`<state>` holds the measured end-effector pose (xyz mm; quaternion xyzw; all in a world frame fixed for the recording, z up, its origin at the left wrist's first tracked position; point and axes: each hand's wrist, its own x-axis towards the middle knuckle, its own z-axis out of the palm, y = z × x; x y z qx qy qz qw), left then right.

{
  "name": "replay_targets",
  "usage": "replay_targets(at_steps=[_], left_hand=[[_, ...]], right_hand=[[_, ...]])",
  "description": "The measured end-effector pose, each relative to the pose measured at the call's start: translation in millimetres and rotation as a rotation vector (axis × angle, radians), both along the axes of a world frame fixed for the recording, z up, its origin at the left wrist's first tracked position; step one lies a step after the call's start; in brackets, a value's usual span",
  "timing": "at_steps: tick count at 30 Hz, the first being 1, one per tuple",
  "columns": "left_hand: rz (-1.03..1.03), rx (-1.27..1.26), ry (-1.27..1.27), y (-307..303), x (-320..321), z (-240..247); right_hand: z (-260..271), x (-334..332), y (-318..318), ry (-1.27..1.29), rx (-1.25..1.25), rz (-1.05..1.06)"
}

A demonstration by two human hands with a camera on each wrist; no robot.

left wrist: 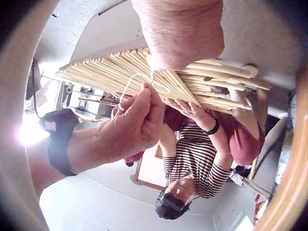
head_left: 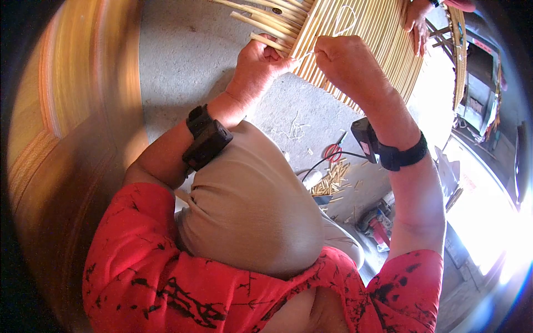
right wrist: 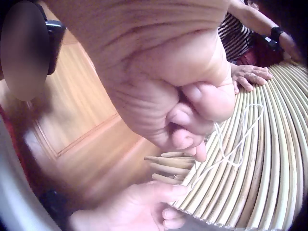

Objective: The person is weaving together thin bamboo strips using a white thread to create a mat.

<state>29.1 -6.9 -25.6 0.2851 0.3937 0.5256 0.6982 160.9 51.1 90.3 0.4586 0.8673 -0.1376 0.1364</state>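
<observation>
Right hand, curled tight, pinches white cord; left hand grips mat, slats slanting away rightward.

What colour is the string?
White; the string shows best in the right wrist view.

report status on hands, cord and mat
Right hand pinching white cord; left hand gripping slatted mat edge; possible obstruction: another person's hand on mat.

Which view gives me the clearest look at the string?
The right wrist view: the string shows largest there, its loop over the slats, its strands reaching the right hand. The head view shows a smaller loop and a short stretch near the left hand; the left wrist view shows it beside the right fingertips.
</observation>
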Motion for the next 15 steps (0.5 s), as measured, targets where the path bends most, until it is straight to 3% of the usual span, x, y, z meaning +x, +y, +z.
replay_targets(at_steps=[15], left_hand=[[0.027, 0.023, -0.065, -0.1, 3.7, -7.5]], right_hand=[[-2.3, -10.5, 3.8, -0.078, -0.012, 0.046]])
